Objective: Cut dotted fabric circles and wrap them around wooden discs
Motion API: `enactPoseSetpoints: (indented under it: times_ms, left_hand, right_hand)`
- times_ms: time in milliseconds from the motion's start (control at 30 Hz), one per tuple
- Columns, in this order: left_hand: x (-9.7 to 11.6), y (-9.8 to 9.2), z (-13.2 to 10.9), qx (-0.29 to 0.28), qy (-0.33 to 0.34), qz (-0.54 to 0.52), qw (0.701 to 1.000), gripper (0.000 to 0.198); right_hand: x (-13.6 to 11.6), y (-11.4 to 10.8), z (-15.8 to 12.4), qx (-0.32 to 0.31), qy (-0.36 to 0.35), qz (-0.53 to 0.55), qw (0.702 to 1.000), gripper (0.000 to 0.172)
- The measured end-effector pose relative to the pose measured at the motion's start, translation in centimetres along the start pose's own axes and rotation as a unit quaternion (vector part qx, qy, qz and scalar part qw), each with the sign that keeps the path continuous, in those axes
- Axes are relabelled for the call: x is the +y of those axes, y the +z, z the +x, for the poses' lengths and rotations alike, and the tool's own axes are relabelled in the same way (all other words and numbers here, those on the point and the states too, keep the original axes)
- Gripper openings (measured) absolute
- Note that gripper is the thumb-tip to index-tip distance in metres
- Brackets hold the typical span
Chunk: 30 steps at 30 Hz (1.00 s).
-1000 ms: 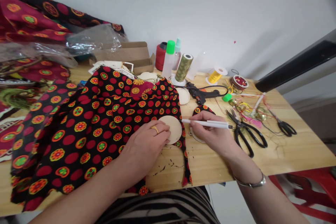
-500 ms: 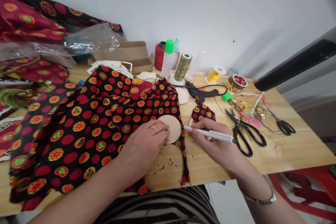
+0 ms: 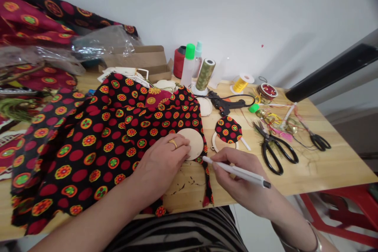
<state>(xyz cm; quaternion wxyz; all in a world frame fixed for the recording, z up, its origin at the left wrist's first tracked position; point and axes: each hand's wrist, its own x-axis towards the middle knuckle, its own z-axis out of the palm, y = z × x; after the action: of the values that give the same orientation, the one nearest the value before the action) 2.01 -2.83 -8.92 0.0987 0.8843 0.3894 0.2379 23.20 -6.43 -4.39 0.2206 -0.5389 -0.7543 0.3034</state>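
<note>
My left hand (image 3: 167, 153) lies with its fingers flat over the left part of a pale round disc (image 3: 195, 145), pressing it onto black fabric (image 3: 126, 157) with red dots and flower rounds. My right hand (image 3: 240, 169) is closed round a white pen (image 3: 236, 170). The pen's tip is at the fabric's right edge, just below and right of the disc; whether it touches is too small to tell. Beyond my right hand, a rounded piece of the same fabric (image 3: 228, 129) overlaps a pale ring (image 3: 216, 138) with a small metal loop.
Black-handled scissors (image 3: 273, 145) lie right of my right hand, with smaller scissors (image 3: 319, 141) beyond. A black glue gun (image 3: 226, 104), a green-capped bottle (image 3: 188, 67), and thread spools, including a yellow one (image 3: 240, 84), stand behind. A cardboard box (image 3: 147, 61) is at the back.
My right hand and the pen have moved down, bringing the tip from the disc's right side to its lower right. The ring and rounded fabric piece show more fully. My left hand stays put.
</note>
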Motion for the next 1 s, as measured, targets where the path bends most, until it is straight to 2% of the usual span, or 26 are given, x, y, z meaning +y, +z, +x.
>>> enactPoseSetpoints:
  times_ms: [367, 1000]
  left_hand:
    - [-0.1, 0.1, 0.0, -0.001, 0.001, -0.004, 1.0, 0.016]
    - [0.0, 0.1, 0.1, 0.002, 0.012, 0.003, 1.0, 0.016]
  right_hand:
    - [0.3, 0.7, 0.7, -0.003, 0.014, 0.096, 0.995, 0.012]
    - [0.2, -0.4, 1.7, 0.0, 0.05, 0.126, 0.991, 0.011]
